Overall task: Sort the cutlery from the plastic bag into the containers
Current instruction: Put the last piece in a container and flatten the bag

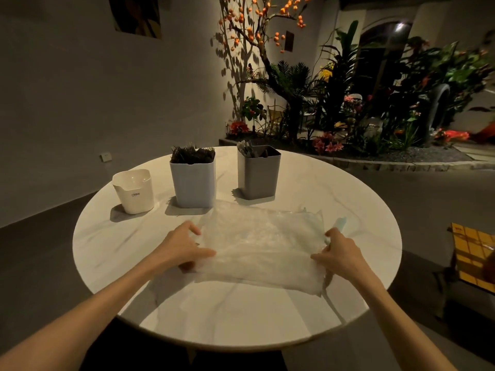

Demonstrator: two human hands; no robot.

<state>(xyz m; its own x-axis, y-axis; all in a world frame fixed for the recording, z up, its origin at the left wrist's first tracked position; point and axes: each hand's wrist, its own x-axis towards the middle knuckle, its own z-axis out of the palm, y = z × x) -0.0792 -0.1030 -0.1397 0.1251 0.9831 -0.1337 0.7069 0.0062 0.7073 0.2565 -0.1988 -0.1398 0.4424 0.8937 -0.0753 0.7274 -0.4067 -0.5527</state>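
Note:
A clear plastic bag (262, 245) lies flat in the middle of the round white table (361, 210). My left hand (184, 247) pinches its left edge and my right hand (340, 254) grips its right edge. Behind the bag stand three containers: a small white one (134, 191) at the left that looks empty, a pale blue one (193, 180) packed with dark forks, and a grey one (258, 174) with several light-coloured utensils. No cutlery shows inside the bag.
A yellow checked chair or bag (471, 258) sits at the right, below table height. A planter bed with flowers and a tree (334, 103) fills the background beyond the table. A bare wall is at the left.

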